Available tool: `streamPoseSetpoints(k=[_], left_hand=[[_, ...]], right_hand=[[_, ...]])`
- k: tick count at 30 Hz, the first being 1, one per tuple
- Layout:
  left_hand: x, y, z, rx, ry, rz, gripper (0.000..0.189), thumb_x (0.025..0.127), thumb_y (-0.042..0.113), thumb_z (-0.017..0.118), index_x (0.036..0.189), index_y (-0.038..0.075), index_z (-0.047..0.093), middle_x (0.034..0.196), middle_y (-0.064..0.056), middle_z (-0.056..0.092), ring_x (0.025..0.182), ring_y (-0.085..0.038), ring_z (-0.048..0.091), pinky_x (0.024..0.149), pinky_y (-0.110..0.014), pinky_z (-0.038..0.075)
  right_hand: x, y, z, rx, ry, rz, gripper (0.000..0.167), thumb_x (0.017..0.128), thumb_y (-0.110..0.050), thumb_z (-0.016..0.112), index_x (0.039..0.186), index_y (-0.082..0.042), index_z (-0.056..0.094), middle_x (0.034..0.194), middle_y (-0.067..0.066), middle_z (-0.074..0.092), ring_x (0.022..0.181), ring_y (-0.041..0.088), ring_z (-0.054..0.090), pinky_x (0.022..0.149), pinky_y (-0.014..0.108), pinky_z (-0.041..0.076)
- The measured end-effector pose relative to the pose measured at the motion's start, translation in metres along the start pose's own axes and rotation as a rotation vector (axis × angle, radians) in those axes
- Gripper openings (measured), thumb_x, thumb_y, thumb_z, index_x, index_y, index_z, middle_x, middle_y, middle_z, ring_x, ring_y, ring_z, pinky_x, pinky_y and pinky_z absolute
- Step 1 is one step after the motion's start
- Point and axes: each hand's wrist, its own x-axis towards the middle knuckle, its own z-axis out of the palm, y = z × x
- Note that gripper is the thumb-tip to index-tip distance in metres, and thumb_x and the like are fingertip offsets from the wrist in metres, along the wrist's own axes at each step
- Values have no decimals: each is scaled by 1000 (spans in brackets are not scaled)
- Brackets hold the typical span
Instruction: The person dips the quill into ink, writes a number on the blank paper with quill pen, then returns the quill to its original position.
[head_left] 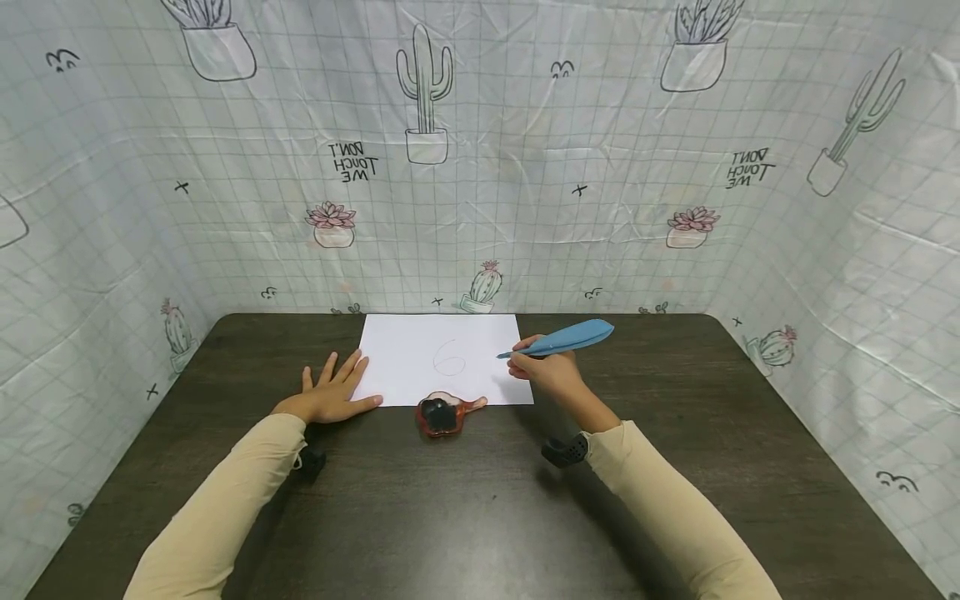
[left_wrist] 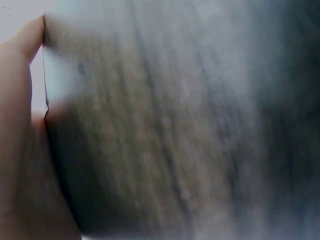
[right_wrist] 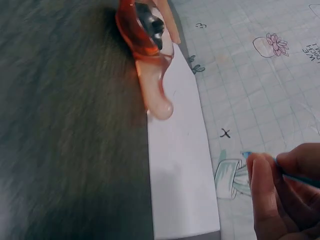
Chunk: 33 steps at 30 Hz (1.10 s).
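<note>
A blue feather pen [head_left: 570,337] is pinched between the thumb and fingers of my right hand [head_left: 551,372]. Its tip points left, over the right part of a white sheet of paper [head_left: 405,333]. A large 6 [head_left: 450,360] is drawn thinly near the sheet's middle. My left hand [head_left: 330,402] rests with fingers spread at the sheet's left edge. By the near edge sits a small glossy orange-brown dish [head_left: 426,423] with a dark middle and a pale handle, which slightly overlaps the paper. In the right wrist view, fingers [right_wrist: 262,185] hide most of the pen.
The sheet lies at the far edge of a dark wooden table [head_left: 420,517]. A white cloth [head_left: 510,108] printed with cacti hangs behind and along both sides. Dark wrist cameras, such as the right one [head_left: 564,451], sit under both forearms. The left wrist view is mostly blurred.
</note>
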Motion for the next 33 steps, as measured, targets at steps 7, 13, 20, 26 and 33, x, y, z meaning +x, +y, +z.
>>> streamPoseSetpoints(k=[7, 13, 20, 26, 33], left_hand=[[-2, 2, -2, -2, 2, 12, 96, 89, 74, 35, 156, 16, -2, 161, -6, -13, 142, -41, -22, 99, -68, -24], [0, 1, 0, -11, 6, 14, 97, 88, 74, 36, 156, 15, -1, 161, -7, -12, 143, -40, -21, 98, -69, -25], [3, -2, 3, 9, 6, 3, 98, 87, 77, 34, 156, 17, -3, 161, -5, -12, 143, -38, -21, 100, -69, -23], [-4, 4, -1, 1, 0, 8, 98, 88, 76, 34, 156, 16, -2, 161, -7, -12, 143, -40, -22, 99, -68, -24], [-7, 10, -5, 9, 10, 8, 93, 92, 68, 39, 156, 12, 1, 161, -10, -9, 143, -43, -18, 100, -70, -20]], right_hand=[[-13, 8, -21, -14, -76, -68, 26, 92, -1, 62, 112, 15, 56, 96, 23, 67, 82, 18, 71, 75, 30, 57], [-24, 13, -34, -19, -104, -82, 27, 92, -1, 62, 112, 16, 54, 100, 29, 65, 83, 19, 71, 76, 31, 57], [-34, 18, -43, -29, -139, -85, 30, 92, -2, 62, 113, 17, 53, 99, 28, 66, 86, 22, 71, 78, 34, 57], [-44, 18, -46, -21, -164, -201, 26, 91, 5, 60, 110, 22, 53, 96, 36, 64, 84, 24, 71, 77, 41, 56], [-58, 5, -41, -174, -127, -240, 24, 89, 4, 64, 110, 15, 62, 101, 32, 66, 86, 33, 70, 74, 34, 58]])
